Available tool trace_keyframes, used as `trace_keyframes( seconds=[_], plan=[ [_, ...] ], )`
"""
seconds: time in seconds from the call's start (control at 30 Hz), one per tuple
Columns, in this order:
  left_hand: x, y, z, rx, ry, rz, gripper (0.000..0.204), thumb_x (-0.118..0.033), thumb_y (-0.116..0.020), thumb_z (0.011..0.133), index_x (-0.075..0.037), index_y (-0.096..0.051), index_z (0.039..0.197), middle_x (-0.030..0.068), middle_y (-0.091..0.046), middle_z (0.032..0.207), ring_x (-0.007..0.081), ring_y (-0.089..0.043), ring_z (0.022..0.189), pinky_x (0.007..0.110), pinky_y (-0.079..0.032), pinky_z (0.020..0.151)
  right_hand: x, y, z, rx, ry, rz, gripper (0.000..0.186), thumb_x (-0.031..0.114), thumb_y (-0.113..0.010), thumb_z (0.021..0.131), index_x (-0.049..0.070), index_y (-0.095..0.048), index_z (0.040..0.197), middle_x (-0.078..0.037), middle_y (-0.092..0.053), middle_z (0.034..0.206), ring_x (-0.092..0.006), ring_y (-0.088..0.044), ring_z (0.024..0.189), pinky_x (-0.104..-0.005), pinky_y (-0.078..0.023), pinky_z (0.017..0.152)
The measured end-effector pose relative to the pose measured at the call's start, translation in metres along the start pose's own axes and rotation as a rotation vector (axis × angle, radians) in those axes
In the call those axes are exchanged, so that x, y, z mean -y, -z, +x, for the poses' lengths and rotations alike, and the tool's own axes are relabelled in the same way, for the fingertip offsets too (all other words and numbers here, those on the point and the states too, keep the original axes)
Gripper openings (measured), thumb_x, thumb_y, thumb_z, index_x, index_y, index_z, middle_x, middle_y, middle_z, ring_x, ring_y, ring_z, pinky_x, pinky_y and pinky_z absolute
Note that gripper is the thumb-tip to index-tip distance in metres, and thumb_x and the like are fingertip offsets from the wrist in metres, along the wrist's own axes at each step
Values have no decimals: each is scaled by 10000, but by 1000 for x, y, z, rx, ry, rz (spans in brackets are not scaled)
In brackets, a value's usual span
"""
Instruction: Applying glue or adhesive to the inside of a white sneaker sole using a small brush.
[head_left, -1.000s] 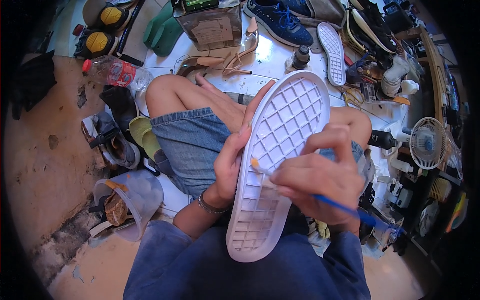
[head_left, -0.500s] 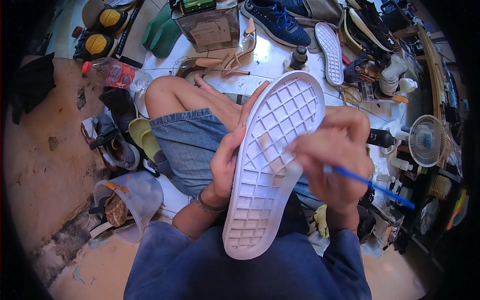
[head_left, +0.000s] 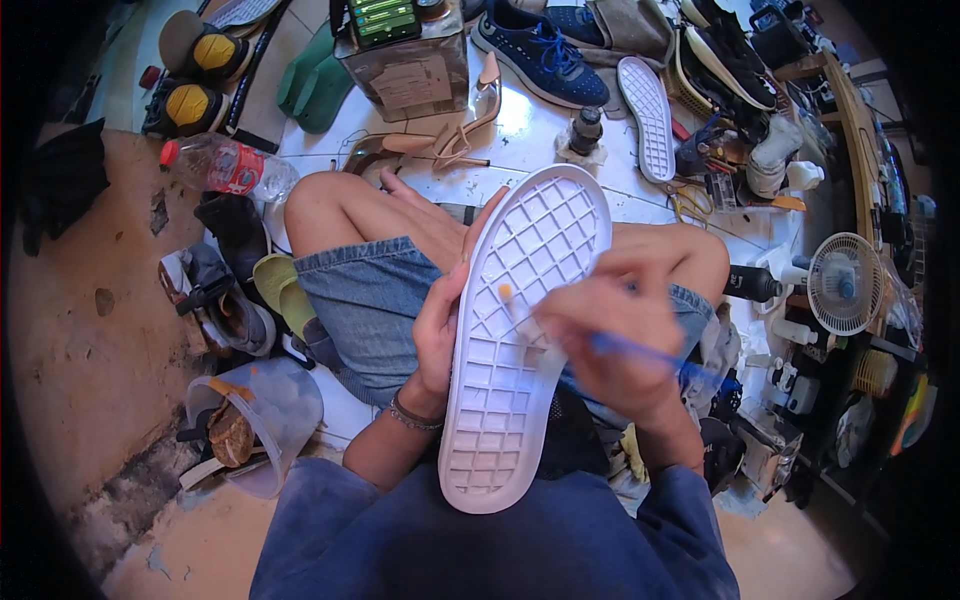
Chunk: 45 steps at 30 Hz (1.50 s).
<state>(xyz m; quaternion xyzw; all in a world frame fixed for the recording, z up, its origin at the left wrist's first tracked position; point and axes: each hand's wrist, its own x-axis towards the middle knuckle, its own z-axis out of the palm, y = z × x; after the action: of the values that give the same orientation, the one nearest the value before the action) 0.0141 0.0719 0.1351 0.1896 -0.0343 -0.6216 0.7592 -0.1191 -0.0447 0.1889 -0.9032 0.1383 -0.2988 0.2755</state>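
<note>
Brush (head_left: 520,312) tip moved up-left vs prev; R hand (head_left: 610,335) grips it, L hand (head_left: 440,320) clasps white sole (head_left: 520,340) edge.

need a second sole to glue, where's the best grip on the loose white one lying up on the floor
Grip the loose white rubber sole across its narrower middle, coming from above: it lies flat with the grid side up, and both long edges look clear of clutter there.

Plastic bottle (head_left: 228,166) left; blue sneaker (head_left: 540,50) ahead; small white fan (head_left: 843,284) right.
</note>
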Motion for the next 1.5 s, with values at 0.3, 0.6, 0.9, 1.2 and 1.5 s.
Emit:
trace_keyframes(
  seconds=[0.3,0.6,0.9,1.2,1.5],
  plan=[
    [-39,50,4,-275,49,-171,790,-541,-342,940,28,-328,1488,342,-493,1368,580,-595,1062,561,-626,697,-78,-1,-53,-292,-566,238,121,62,-716,850,2,-654,935,-114,-663,875,-268,-598,782,-410,-477,699],
    [-41,72,12,-469,71,81,690,-468,-243,1021,-1,-289,1527,296,-468,1432,597,-528,1164,546,-558,910,-131,-73,-97,79,-463,-29,158,111,-720,842,7,-605,873,-121,-568,849,-316,-541,828,-412,-412,728],
    [-31,60,29,-480,174,47,709,-459,-199,1019,32,-259,1527,327,-443,1438,582,-524,1184,562,-512,974,-135,-68,-92,154,-499,34,149,117,-710,852,11,-616,899,-108,-575,858,-300,-548,851,-398,-390,748],
    [-15,73,1,-457,158,196,564,-274,-288,1048,54,-312,1506,184,-504,1427,222,-527,1274,343,-388,1096,-125,-52,-85,-61,-587,105,85,50,-675,891,-11,-629,855,-132,-611,765,-261,-578,640,-355,-442,601],
    [-11,0,6,-102,-31,360,706,-230,-294,984,-24,8,1588,161,-144,1641,248,-248,1478,345,-185,1205,-43,17,-42,-416,-263,491,177,209,-620,982,46,-566,1023,-92,-667,724,-218,-564,793,-372,-446,704]
  ],
)
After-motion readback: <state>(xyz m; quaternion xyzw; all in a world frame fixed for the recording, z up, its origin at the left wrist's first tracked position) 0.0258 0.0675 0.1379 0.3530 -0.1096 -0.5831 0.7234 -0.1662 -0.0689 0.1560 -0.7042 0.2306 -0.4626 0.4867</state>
